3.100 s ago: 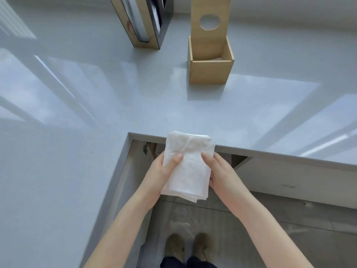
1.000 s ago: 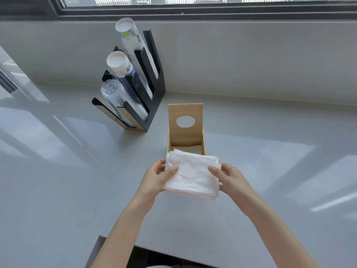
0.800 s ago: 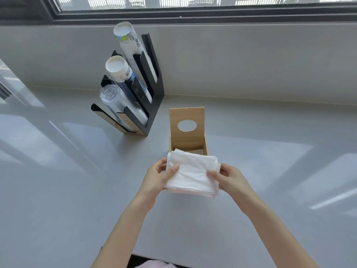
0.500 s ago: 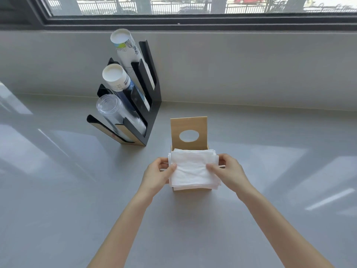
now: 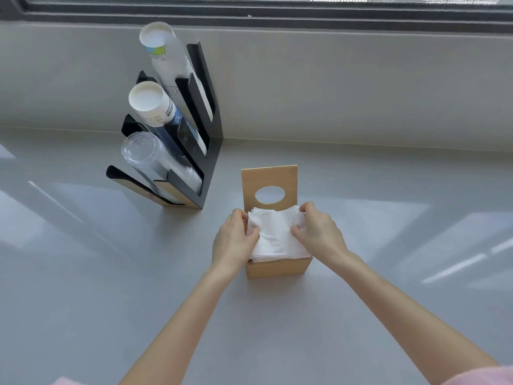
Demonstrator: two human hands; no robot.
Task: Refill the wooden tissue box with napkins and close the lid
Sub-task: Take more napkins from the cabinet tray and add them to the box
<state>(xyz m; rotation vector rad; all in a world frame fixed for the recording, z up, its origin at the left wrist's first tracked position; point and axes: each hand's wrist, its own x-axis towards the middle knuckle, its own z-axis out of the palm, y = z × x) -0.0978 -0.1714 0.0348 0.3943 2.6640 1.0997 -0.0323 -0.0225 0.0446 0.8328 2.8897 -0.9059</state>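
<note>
The wooden tissue box [image 5: 279,268] stands on the grey counter, its lid [image 5: 269,179] upright at the back with an oval hole in it. A stack of white napkins [image 5: 276,237] sits on the box's open top, covering the opening and sticking out above the rim. My left hand [image 5: 234,243] grips the stack's left side, thumb on top. My right hand [image 5: 319,234] grips its right side, fingers curled over the far corner. The inside of the box is hidden by the napkins.
A black cup dispenser rack [image 5: 194,151] leans at the back left, holding paper cups [image 5: 150,102] and clear plastic cups [image 5: 144,154]. The grey counter [image 5: 388,245] runs to a low wall [image 5: 361,87] under a window.
Both hands carried the napkin stack from the counter's edge forward to the box and lowered it onto the open top. My fingers have shifted further over the stack's edges.
</note>
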